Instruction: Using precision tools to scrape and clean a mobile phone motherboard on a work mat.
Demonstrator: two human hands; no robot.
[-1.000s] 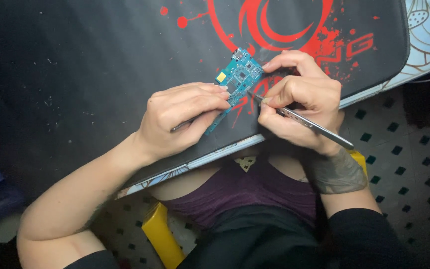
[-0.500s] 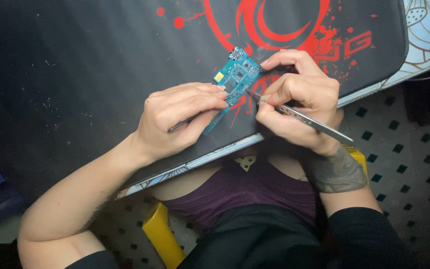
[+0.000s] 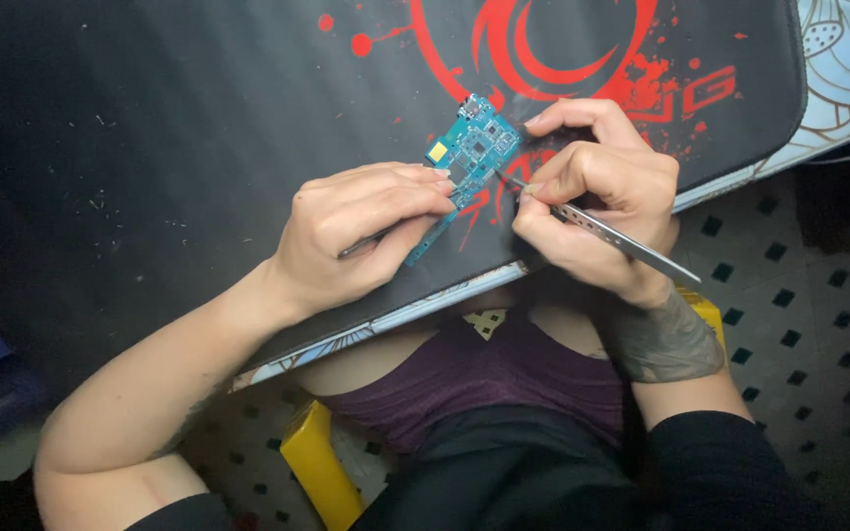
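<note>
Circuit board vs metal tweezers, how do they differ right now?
The circuit board is teal, flat and wide; the metal tweezers are silver, thin and long. The board lies on the black mat under the left hand; the tweezers are lifted at a slant in the right hand. Both are hand-held, and the tweezer tip meets the board.

circuit board (image 3: 474,147): 1 | metal tweezers (image 3: 622,241): 1 | hands: 2, left hand (image 3: 356,231), right hand (image 3: 592,192) | black-and-red mat (image 3: 199,118): 1 | yellow stool (image 3: 322,472): 1

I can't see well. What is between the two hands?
In the head view, the blue circuit board lies between left hand and right hand, on the black mat.
</note>
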